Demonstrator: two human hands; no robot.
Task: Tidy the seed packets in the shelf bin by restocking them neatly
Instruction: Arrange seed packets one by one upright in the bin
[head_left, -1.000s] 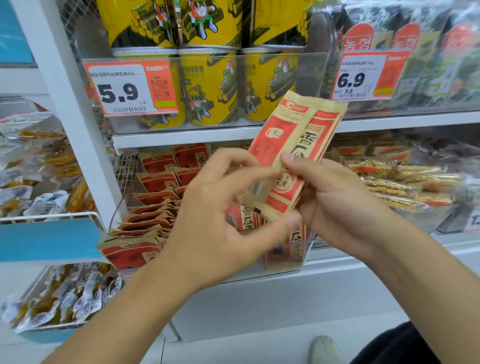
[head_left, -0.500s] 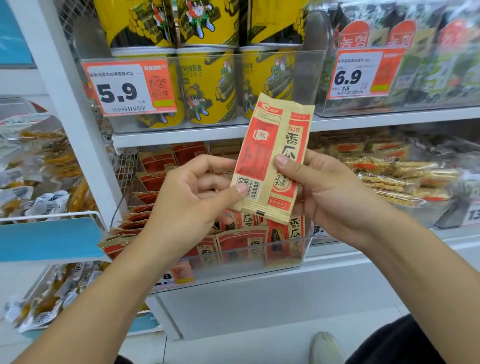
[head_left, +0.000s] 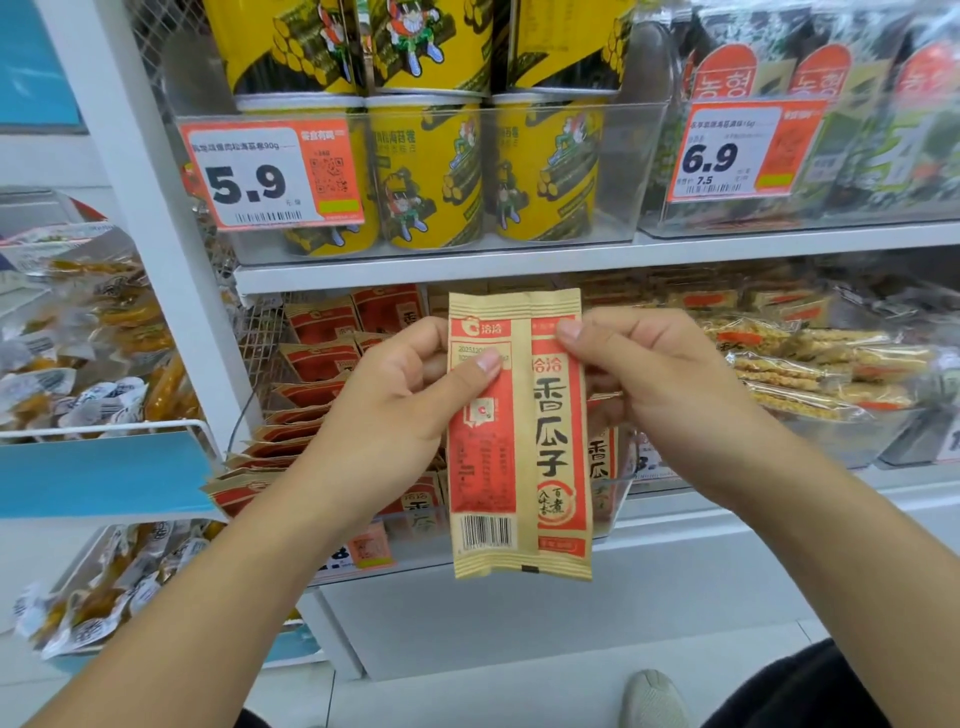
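A tan and red seed packet (head_left: 519, 441) hangs upright in front of the shelf, held by both hands near its top. My left hand (head_left: 395, 410) pinches its left edge with the thumb on the front. My right hand (head_left: 654, 384) pinches the upper right corner. Behind them a clear shelf bin (head_left: 615, 499) holds several more of the same red and tan seed packets (head_left: 311, 358), some leaning in a fanned row at the left, partly hidden by my hands.
Yellow snack cans (head_left: 426, 171) fill a clear tray on the shelf above, with price tags 5.9 (head_left: 270, 174) and 6.9 (head_left: 743, 150). Clear-wrapped snack bars (head_left: 810, 374) lie to the right. A white upright (head_left: 156, 218) and a blue-fronted wire basket (head_left: 104, 467) stand at the left.
The packet has turned from tilted to upright and dropped lower. Both hands shifted their grip up to its top corners.
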